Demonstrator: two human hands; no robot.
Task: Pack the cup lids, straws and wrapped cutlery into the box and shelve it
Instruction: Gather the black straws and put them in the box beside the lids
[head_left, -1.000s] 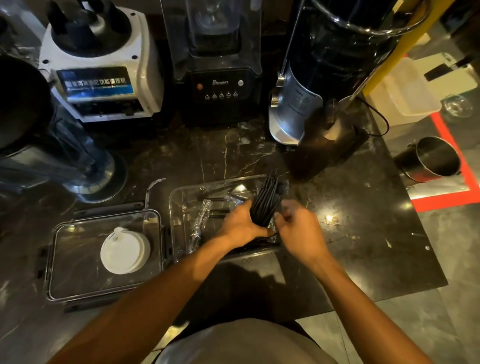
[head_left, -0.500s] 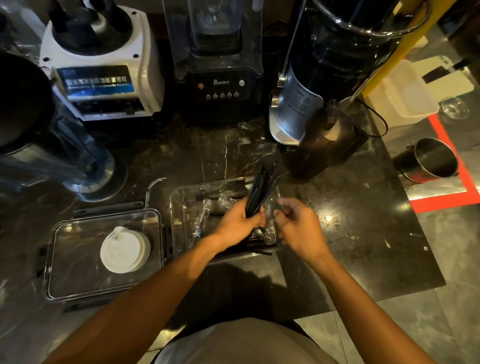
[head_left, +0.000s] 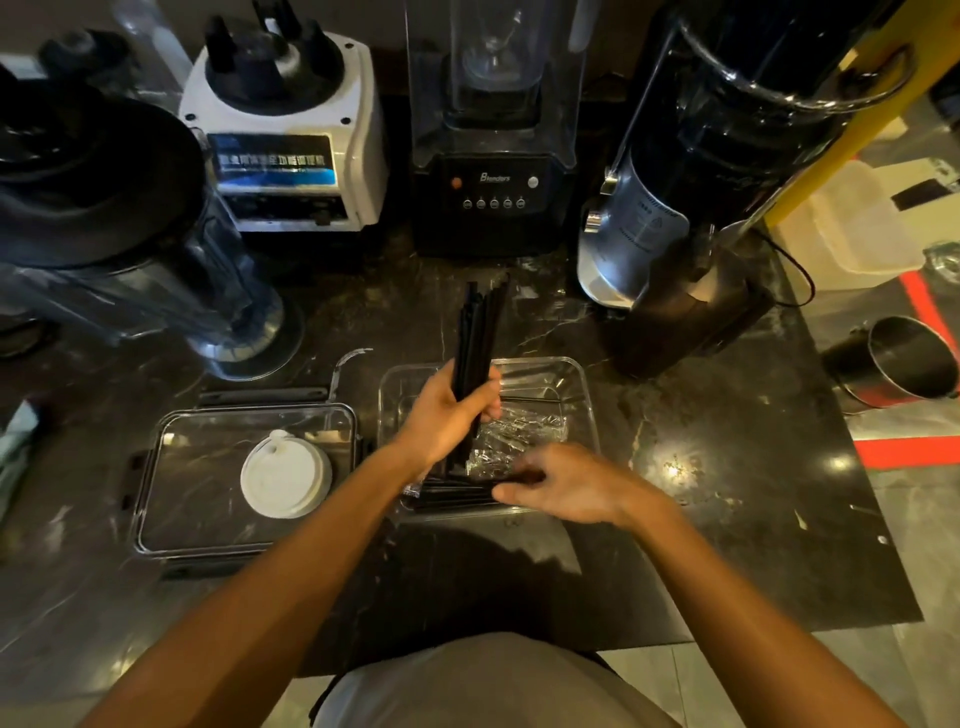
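- Gripping a bundle of black straws (head_left: 475, 343), the left hand (head_left: 447, 418) has its fingers curled round the lower half of the bundle; the straws stand nearly upright, tips leaning toward 12 o'clock above the clear plastic box (head_left: 582, 395).
- The right hand (head_left: 563, 488) sits at the box's 6 o'clock rim, fingers extended toward 9 o'clock and loosely bent, fingertips touching more black straws (head_left: 452, 493) lying flat along the near wall; whether it pinches one I cannot tell.
- Inside the box, crinkled clear-wrapped cutlery (head_left: 519, 439) lies across the middle, shiny and creased, just at 3 o'clock of the left hand.
- At 9 o'clock of the box lies its clear lid (head_left: 176, 493), flat on the dark marbled counter (head_left: 727, 493), with black latches at its edges.
- A stack of white cup lids (head_left: 285, 480) rests on that clear lid, round, with a raised sip tab at 12 o'clock.
- At 12 o'clock a black blender base (head_left: 491, 192) reads "Blenders" above a row of five buttons.
- At 11 o'clock a white blender base (head_left: 291, 135) carries a blue panel with a line of characters too blurred to read.
- At 1 o'clock stands a silver and black machine (head_left: 639, 228) with small unreadable print on its label.
- At 3 o'clock, off the counter, a steel cup (head_left: 904, 364) stands by red floor tape.
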